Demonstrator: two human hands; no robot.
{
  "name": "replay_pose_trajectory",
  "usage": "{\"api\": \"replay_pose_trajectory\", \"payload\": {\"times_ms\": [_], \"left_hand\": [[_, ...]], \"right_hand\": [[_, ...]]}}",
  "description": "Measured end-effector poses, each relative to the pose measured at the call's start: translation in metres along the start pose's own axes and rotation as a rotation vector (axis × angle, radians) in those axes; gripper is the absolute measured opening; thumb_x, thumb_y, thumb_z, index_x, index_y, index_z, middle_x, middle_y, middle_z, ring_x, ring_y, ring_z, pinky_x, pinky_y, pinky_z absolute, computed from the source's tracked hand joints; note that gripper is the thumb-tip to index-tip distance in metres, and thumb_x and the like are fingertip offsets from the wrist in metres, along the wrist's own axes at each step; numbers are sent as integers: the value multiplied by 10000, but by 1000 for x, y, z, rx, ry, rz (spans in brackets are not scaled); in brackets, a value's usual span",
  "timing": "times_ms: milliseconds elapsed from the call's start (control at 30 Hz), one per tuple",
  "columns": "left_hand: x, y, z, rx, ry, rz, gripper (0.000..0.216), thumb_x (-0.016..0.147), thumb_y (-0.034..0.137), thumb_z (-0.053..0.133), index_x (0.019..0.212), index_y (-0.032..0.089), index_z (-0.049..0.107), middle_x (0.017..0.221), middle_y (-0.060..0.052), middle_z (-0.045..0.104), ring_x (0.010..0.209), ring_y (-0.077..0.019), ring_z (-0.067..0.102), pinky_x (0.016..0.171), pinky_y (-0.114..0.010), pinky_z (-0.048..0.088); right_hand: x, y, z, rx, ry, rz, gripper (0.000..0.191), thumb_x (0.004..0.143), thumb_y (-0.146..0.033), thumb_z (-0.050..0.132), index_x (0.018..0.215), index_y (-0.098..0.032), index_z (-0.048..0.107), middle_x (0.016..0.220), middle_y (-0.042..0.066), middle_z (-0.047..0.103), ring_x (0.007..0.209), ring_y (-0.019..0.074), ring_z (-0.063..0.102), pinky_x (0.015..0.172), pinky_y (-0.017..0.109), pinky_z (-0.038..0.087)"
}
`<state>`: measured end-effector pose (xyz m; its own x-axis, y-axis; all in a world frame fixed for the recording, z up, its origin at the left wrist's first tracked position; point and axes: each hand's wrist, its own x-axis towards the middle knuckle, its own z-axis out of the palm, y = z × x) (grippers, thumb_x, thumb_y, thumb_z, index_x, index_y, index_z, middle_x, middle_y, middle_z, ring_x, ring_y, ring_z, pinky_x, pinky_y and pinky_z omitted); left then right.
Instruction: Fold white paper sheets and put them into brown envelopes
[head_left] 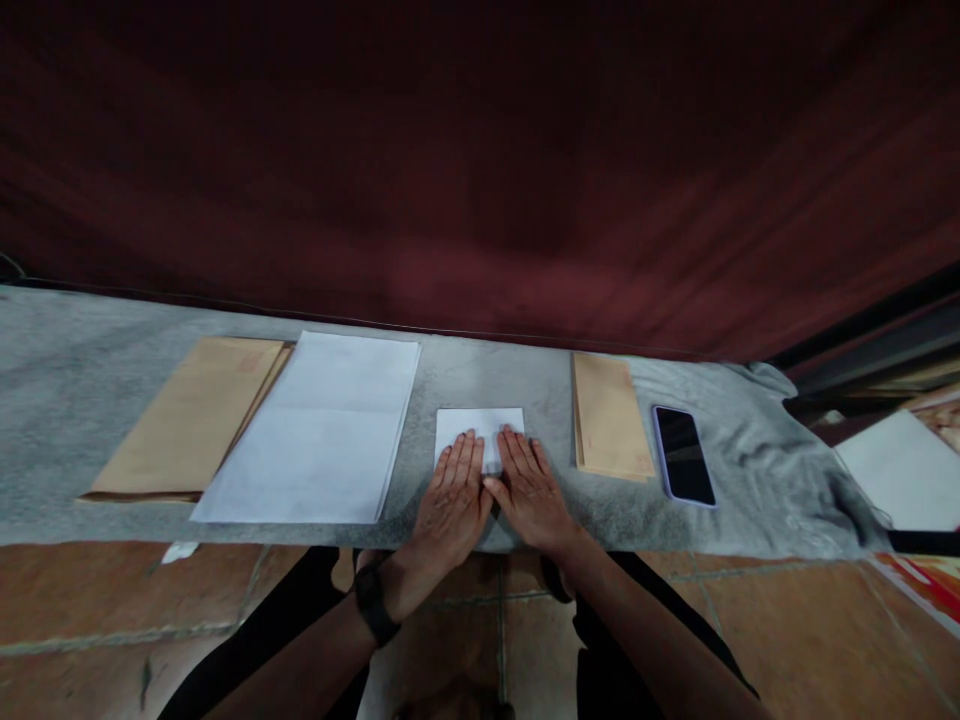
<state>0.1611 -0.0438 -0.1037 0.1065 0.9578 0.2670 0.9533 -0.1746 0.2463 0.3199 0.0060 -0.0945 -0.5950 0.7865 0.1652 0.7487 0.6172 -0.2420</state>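
A small white piece of paper (457, 422), apparently folded, lies flat on the grey cloth in front of me. My left hand (454, 500) rests palm down on its left part, fingers stretched out and pointing away from me. On its right part my right hand (531, 490) lies flat too, with the fingers extended. The thumbs come close together at the paper's near side. Both hands cover much of the lower half of the paper, so its near edge is hidden.
Left of my hands lies a stack of large white sheets (322, 430), partly over large brown envelopes (187, 420). Smaller brown envelopes (611, 415) and a phone (684, 455) are on the right. A dark red cloth (480, 200) hangs behind the grey-covered surface (495, 370).
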Motion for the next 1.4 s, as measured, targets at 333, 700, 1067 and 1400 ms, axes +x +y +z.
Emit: {"api": "replay_pose_trajectory", "payload": {"times_ms": [333, 700, 1067, 1400], "left_hand": [[-2, -16, -11, -18, 5, -136, 684, 1007, 430, 392, 1559, 33, 318, 1607, -233, 334, 1513, -343, 296, 1223, -545, 275], [-4, -27, -19, -37, 54, -176, 683, 1009, 422, 412, 1568, 47, 295, 1604, -237, 344, 1509, -357, 300, 1220, -561, 278], [33, 11, 0, -48, 8, 39, 677, 977, 138, 281, 1618, 79, 69, 1645, -185, 293, 1550, -268, 193, 1250, -508, 255], [42, 6, 13, 89, -29, 39, 699, 941, 117, 317, 1608, 55, 115, 1646, -203, 271, 1548, -276, 189, 1245, -524, 251]], "right_hand": [[-9, 11, 2, -57, 59, 41, 726, 1048, -489, 392, 1620, -105, 164, 1639, 173, 287, 1517, 306, 291, 1237, 525, 241], [-16, 22, 0, -89, 69, 70, 728, 1048, -490, 379, 1606, -58, 200, 1630, 206, 297, 1520, 328, 274, 1227, 545, 242], [21, 7, -10, 79, 10, 63, 618, 1080, -429, 265, 1618, -133, 194, 1664, 122, 260, 1551, 255, 197, 1261, 509, 184], [33, 7, 4, 21, -44, 86, 621, 1087, -447, 200, 1587, -91, 289, 1641, 150, 302, 1550, 264, 196, 1248, 515, 165]]}}
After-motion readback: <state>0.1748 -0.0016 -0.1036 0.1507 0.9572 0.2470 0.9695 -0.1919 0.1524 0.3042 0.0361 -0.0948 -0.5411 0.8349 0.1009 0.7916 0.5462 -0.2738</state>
